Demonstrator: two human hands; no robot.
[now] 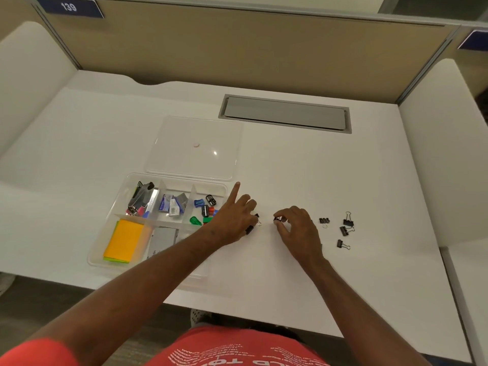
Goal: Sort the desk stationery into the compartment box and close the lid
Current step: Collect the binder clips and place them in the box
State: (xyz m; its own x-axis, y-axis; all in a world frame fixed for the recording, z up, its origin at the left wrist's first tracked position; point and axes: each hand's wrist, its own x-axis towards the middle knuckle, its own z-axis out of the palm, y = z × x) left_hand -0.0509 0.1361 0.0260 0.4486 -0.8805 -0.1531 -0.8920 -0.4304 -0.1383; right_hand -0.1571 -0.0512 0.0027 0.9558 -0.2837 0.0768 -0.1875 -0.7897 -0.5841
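Note:
The clear compartment box (105, 233) stands near the desk's front edge, holding a stapler, staple packs, sharpeners, orange sticky notes and a grey pad. Its clear lid (195, 149) lies flat behind it. My left hand (235, 220) sits just right of the box, fingers curled round small black binder clips (249, 229), index finger pointing up. My right hand (295, 225) pinches another black binder clip (276, 220) between thumb and fingertip on the desk. Several more binder clips (343, 229) lie loose to the right.
A grey cable hatch (285, 113) is set into the white desk (264, 167) behind the lid. Beige partition walls (237, 43) ring the desk on three sides. My left forearm covers the box's front right compartment.

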